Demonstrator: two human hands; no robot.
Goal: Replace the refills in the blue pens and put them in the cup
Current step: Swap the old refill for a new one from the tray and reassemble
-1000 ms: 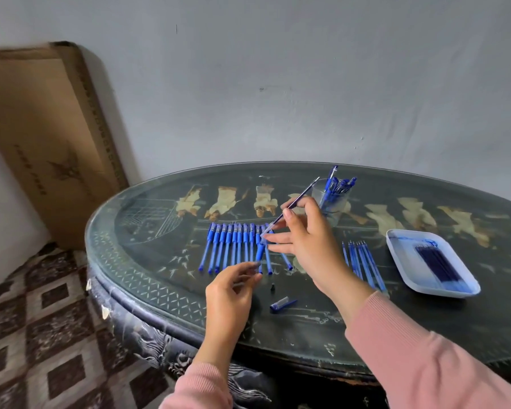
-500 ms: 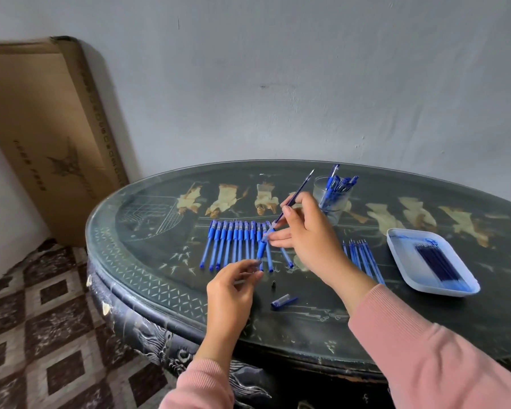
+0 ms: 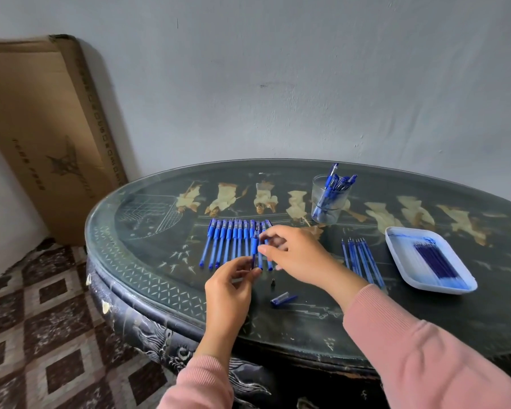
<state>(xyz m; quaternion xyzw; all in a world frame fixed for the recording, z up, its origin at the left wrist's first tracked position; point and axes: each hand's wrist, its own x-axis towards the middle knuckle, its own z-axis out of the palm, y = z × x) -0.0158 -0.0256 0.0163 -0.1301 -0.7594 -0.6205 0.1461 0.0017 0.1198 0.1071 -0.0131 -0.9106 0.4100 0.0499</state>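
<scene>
Blue pen: holding it just above worktop, long axis pointing away from body. Pinching upper barrel in right hand grip, lower end in left hand grip, both equally near. Leaving cap and tip lying loose alongside.

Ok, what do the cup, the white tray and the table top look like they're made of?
Cup: clear glass or hard clear plastic; the pens show through its wall. Tray: probably plastic, opaque white, smooth with a rounded rim, stained blue. Table top: dark lacquered surface with pale inlaid figures, seemingly under a glass sheet, judging by the glossy clear edge.
</scene>
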